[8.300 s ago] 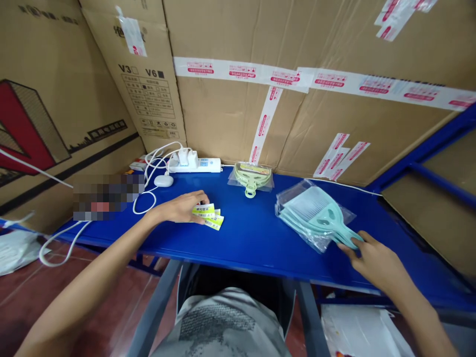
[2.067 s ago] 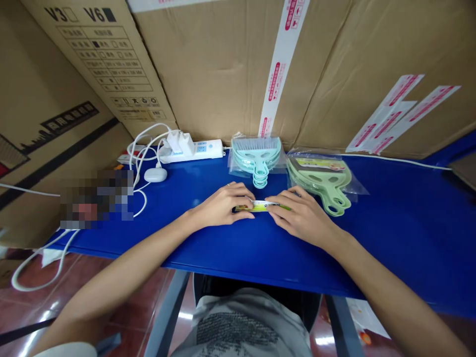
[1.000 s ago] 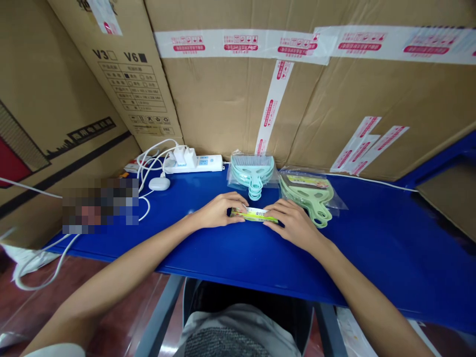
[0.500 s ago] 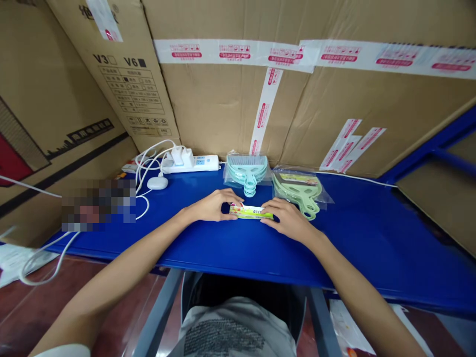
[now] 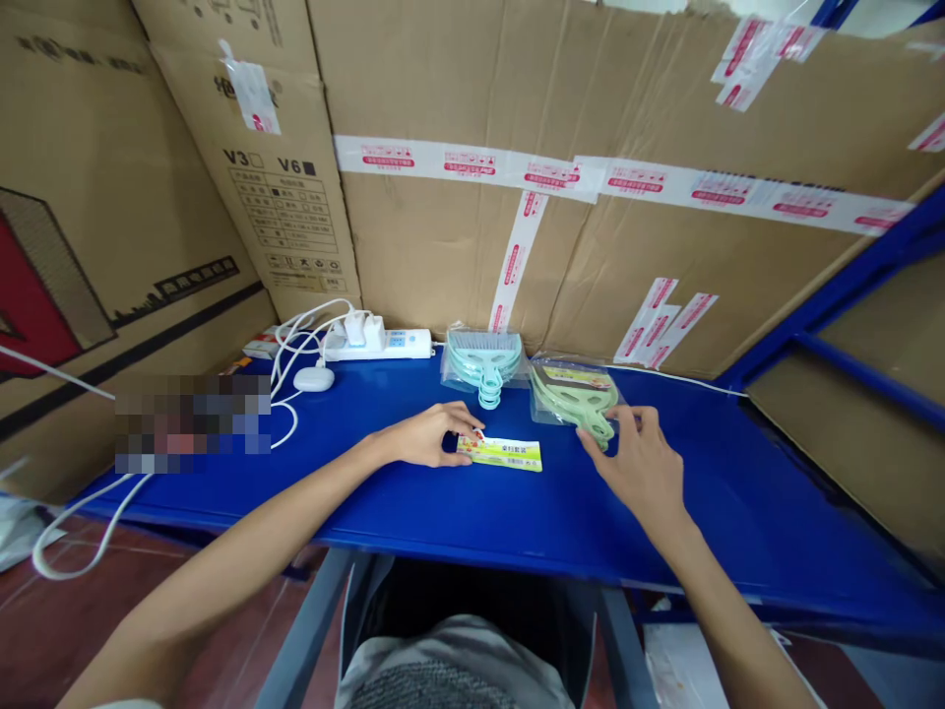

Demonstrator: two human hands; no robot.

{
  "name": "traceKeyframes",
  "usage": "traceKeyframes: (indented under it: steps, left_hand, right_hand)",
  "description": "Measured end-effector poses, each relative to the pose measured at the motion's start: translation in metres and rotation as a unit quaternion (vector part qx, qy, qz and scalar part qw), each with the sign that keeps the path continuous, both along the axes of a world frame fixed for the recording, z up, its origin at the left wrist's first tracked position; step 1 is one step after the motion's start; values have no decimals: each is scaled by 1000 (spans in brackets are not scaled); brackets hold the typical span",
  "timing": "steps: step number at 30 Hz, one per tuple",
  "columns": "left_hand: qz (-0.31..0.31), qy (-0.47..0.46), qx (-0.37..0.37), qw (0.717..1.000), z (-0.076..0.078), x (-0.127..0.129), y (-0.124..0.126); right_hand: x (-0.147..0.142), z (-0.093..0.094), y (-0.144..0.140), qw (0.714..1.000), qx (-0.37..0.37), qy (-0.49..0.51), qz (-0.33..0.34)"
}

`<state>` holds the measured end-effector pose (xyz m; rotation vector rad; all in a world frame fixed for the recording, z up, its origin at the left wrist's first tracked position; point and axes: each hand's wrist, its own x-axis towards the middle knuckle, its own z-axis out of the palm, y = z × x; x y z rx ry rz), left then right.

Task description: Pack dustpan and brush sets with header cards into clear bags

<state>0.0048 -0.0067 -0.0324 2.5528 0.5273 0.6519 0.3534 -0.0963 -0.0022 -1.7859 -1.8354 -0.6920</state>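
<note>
A yellow-green and white printed card label [image 5: 509, 453] lies at the middle of the blue table. My left hand [image 5: 428, 435] pinches its left end between thumb and fingers. Farther right, my right hand [image 5: 642, 458] has its thumb and fingers around the handle end of a green dustpan and brush set [image 5: 572, 394], partly in clear plastic wrap. That set rests on the table with its handle towards me. Beside it, behind the label, lies a light blue dustpan and brush set [image 5: 483, 359], also wrapped; neither hand touches it.
A white power strip [image 5: 406, 342] with plugs and tangled white cables stands at the back left, with a white rounded device [image 5: 314, 378] before it. Tall cardboard [image 5: 443, 256] walls the back and left. A blue metal frame [image 5: 834, 305] rises on the right.
My right hand has let go of the label's right end and moved right to the green set's handle. My left hand keeps the label. The view has tilted upward slightly.
</note>
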Motion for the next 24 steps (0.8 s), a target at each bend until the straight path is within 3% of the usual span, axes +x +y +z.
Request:
traceKeyframes:
  steps: [3,7,13,17,20,24]
  left_hand:
    - [9,0,7,1000,0,0,0]
    - [10,-2,21,1000,0,1,0]
    - [7,7,17,1000,-5,1,1]
    - [17,-29,49,998,-7,2,1]
    - [51,-122,51,990,-2,5,-1]
    - [91,-250,12,964,10,6,-3]
  right_hand:
    - [3,-13,7,999,-47,-25,-7]
    - [7,-29,14,998,-56,-28,31]
    - [19,-34,27,991,-80,41,97]
    - [40,-19,28,984,-21,127,125]
    - [64,4,18,970,42,192,142]
    - [80,38,9,940,49,285,181]
